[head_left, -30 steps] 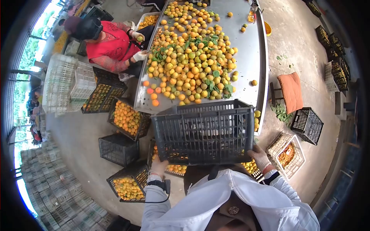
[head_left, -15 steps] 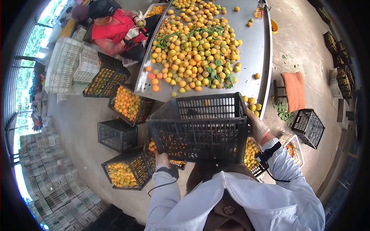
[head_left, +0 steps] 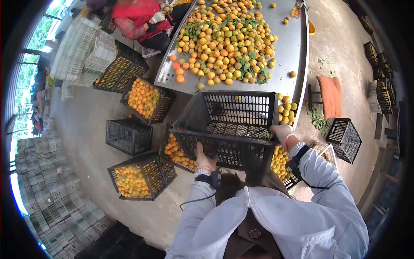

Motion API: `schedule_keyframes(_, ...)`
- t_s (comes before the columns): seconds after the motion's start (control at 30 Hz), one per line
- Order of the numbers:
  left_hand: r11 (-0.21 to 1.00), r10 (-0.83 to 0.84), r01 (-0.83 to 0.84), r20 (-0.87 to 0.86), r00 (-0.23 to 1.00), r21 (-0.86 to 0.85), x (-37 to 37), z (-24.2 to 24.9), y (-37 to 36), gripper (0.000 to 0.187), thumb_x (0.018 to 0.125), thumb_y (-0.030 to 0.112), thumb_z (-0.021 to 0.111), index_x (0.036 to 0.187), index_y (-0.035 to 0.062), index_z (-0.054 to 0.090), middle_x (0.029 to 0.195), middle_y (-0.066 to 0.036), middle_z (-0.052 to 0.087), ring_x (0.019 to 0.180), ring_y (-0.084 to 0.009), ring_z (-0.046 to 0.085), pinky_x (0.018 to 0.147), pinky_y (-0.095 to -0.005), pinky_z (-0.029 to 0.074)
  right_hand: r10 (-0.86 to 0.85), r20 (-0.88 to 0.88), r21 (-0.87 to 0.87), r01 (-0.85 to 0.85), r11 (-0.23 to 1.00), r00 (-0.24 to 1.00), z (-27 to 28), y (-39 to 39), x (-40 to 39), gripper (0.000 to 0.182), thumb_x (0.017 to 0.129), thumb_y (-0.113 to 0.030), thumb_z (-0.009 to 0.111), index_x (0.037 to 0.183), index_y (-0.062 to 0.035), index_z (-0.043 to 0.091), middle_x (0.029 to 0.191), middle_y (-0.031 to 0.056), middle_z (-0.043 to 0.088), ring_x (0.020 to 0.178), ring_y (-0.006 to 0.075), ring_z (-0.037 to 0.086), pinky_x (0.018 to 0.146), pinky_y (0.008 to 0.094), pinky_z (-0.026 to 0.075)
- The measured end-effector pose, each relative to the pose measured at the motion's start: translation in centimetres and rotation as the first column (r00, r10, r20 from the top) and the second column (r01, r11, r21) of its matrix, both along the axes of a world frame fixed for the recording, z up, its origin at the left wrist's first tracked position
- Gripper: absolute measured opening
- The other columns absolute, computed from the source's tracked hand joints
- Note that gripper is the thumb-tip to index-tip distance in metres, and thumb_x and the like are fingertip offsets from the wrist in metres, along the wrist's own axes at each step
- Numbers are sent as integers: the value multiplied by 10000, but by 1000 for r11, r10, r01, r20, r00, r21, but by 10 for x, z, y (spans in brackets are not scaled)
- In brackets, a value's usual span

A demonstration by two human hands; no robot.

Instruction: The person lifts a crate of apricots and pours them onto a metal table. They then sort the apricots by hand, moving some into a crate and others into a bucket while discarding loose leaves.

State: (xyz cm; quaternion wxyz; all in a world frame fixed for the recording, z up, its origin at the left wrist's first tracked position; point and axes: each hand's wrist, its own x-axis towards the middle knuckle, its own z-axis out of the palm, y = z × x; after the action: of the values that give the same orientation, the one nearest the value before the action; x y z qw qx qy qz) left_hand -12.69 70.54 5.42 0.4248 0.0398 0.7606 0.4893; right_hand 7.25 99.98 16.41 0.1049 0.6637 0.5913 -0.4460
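Observation:
A black slatted crate (head_left: 224, 144), empty but for a small green leaf inside, is tilted in front of my body at the near end of the metal table (head_left: 174, 82). My left hand (head_left: 205, 160), in a pale glove, presses against its near wall, low on the left. At the crate's right end my gloved right hand (head_left: 282, 133) grips the corner. Orange and green-yellow fruit (head_left: 228, 47) with leaves lies heaped on the table beyond the crate.
Fruit-filled crates (head_left: 144, 98) stand left of the table, near an empty black crate (head_left: 129, 136). A person in red (head_left: 133, 21) sits at the upper left. A stool with an orange cushion (head_left: 330, 97) and another black crate (head_left: 343, 140) are at the right.
The crate has tipped so more of its inside shows. My left hand has moved right and up along its near wall. My right hand has shifted slightly down and left.

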Motion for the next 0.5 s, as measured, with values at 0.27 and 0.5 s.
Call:
schedule_keyframes(0.27,820,333,-572,809,485,5,5,37,-11,815,872,291,738,1522,168,262,1467,-155,433,1356,-330,415,1118,-532,348,216,16,77,-217,973,976,44,-115,-28,603,719,-298,763,1153,81,584,1145,285,638,1055,368,646,922,389,511)
schedule_keyframes(0.5,855,446,-482,748,493,-192,47,14,-100,404,893,253,692,1210,21,599,1071,-155,667,864,-329,689,700,-483,611,252,95,176,-265,948,963,56,-240,-8,644,756,-295,759,1272,12,525,1282,237,527,1123,400,606,973,422,497)
